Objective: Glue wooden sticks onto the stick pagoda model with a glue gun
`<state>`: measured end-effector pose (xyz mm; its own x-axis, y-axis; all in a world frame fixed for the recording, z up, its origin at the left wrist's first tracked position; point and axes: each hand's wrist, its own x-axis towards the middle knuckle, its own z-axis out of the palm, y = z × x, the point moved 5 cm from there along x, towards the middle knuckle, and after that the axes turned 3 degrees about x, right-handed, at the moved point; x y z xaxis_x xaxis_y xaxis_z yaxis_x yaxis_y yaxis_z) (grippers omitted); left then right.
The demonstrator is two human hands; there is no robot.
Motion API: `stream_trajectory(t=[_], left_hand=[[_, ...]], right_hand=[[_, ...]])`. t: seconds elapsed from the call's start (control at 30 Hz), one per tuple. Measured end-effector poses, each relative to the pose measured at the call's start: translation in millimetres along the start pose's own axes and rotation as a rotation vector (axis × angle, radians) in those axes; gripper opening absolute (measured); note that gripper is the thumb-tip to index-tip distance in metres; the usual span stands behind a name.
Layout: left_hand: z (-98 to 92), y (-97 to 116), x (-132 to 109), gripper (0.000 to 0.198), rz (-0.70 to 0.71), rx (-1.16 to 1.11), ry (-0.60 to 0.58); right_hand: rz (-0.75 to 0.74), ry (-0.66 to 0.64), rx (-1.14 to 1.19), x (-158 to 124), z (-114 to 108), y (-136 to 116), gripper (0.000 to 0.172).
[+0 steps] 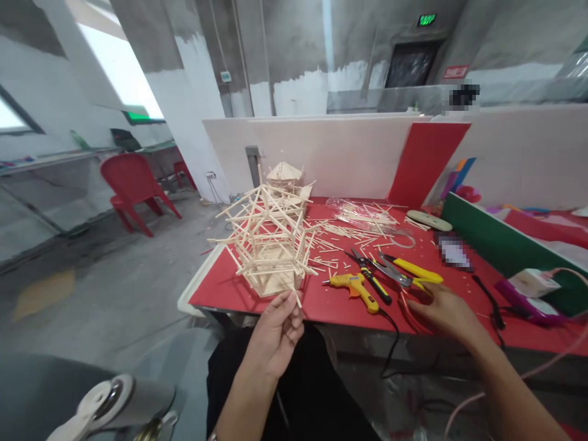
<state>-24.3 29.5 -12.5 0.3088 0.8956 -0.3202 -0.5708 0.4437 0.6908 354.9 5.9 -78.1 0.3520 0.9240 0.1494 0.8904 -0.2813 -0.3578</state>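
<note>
A thin wooden stick (297,298) is pinched between the thumb and fingers of my left hand (278,334), at the table's front edge. Just beyond it stands an openwork tower of wooden sticks (271,245), with a pointed top. My right hand (438,309) is closed around the handles of a pair of pliers (392,274), whose metal jaws point left. The palm side of this grip is hidden. Left of those pliers lie a yellow glue gun (353,288) and black-and-yellow cutters (374,285). Yellow-handled pliers (416,269) rest just behind.
Loose sticks (344,233) and a clear plastic bag (362,211) spread over the red tabletop (215,285). Behind the tower is another wooden model (285,174). A green board (505,245) borders the right side. The glue gun's black cord (395,331) hangs over the front edge.
</note>
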Motion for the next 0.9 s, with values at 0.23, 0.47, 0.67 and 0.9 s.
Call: stream_trajectory(t=[0.23,0.47,0.67,0.9], left_hand=[[-5.8,4,4,0.032,0.201,0.252,0.087],[-1.1,8,1,0.029,0.318,0.314,0.169],[-9.6,5,6,0.026,0.293,0.268,0.264],[-4.2,7,9,0.038,0.32,0.278,0.202]], right_hand=[[0.113,-0.19,0.069,-14,12,25,0.065],[0.127,-0.197,0.101,-11,10,25,0.066],[0.041,-0.138,0.063,1,9,26,0.062],[-0.074,-0.088,-0.034,13,-6,15,0.055]])
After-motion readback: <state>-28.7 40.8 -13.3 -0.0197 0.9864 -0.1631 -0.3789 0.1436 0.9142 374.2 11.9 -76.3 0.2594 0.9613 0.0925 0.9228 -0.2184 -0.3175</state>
